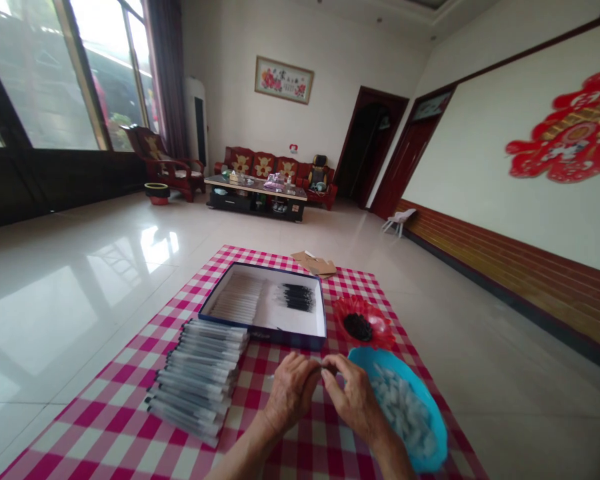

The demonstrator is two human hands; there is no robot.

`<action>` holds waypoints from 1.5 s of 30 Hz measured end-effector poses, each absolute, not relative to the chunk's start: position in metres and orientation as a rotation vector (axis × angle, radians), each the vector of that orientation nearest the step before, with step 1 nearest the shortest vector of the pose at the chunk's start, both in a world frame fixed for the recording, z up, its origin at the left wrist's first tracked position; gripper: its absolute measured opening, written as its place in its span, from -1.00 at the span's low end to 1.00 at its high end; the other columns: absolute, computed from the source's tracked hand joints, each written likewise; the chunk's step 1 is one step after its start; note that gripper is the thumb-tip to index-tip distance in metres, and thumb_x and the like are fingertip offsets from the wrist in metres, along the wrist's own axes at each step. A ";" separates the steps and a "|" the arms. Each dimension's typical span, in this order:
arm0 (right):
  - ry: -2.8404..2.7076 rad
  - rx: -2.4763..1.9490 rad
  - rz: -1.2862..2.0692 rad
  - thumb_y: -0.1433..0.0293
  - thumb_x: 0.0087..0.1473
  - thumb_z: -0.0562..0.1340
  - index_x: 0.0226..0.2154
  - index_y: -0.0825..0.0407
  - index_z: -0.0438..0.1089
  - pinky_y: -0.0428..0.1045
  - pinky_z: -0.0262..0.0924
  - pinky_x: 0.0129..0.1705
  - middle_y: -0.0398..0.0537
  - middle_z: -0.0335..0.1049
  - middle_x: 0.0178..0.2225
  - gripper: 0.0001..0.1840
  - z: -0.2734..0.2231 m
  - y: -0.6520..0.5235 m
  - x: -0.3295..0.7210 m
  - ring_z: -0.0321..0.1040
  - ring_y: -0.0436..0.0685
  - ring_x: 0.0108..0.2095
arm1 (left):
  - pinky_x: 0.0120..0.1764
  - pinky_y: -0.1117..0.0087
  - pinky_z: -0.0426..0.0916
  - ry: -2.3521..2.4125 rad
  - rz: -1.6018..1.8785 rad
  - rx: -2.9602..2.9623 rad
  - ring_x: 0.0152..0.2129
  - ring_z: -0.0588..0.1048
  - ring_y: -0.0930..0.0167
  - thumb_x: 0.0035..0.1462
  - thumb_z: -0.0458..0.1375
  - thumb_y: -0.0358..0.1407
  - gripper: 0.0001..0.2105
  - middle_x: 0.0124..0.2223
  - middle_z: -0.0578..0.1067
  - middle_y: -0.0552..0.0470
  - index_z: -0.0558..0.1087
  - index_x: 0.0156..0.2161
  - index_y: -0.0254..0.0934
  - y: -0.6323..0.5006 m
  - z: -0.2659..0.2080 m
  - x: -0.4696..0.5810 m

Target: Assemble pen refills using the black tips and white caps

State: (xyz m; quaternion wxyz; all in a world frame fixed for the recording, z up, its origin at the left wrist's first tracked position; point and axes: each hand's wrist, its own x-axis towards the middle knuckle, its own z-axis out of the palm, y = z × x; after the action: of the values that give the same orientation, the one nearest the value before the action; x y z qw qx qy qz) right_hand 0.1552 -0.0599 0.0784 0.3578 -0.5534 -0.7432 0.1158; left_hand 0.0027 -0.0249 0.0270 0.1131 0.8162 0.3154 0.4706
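Note:
My left hand [295,387] and my right hand [351,395] meet at the fingertips above the checked cloth, both closed in a pinch. Between them shows a small dark piece [323,367], mostly covered by fingers. A pale thin tip [271,377] pokes out left of my left hand, apparently the end of a slim pen part. Left of my hands lies a pile of clear pens [200,377] with dark ends. Near my right hand is a blue bowl [443,427] of small whitish translucent pieces [403,407]; behind it stands a red flower-shaped dish [385,327] with small black pieces [358,327].
A shallow dark-blue box [325,320] holds clear tubes [237,298] and thin black-ended sticks [299,297]. Brown cardboard [315,263] lies at the far edge of the pink-and-white tablecloth [260,400]. Across the tiled floor stand a coffee table [255,187], a wooden sofa and a chair [165,163].

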 end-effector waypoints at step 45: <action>-1.531 -1.736 0.795 0.22 0.10 0.09 -0.57 0.03 0.41 -0.11 -0.02 -0.56 -0.09 0.42 -0.64 -0.65 0.024 -0.125 0.092 0.32 0.04 -0.58 | -0.74 0.64 -0.02 0.727 0.943 0.655 -0.78 0.14 0.67 -0.12 0.34 -0.14 -0.69 -0.53 0.37 0.20 0.41 -0.34 -0.30 -0.042 0.010 -0.001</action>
State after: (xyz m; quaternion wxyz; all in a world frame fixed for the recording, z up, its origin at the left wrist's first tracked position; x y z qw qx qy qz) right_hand 0.0921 -0.1247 0.0237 0.3404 -0.6669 -0.5883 0.3054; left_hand -0.0007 -0.0424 0.0099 0.7780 0.3027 0.3362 0.4359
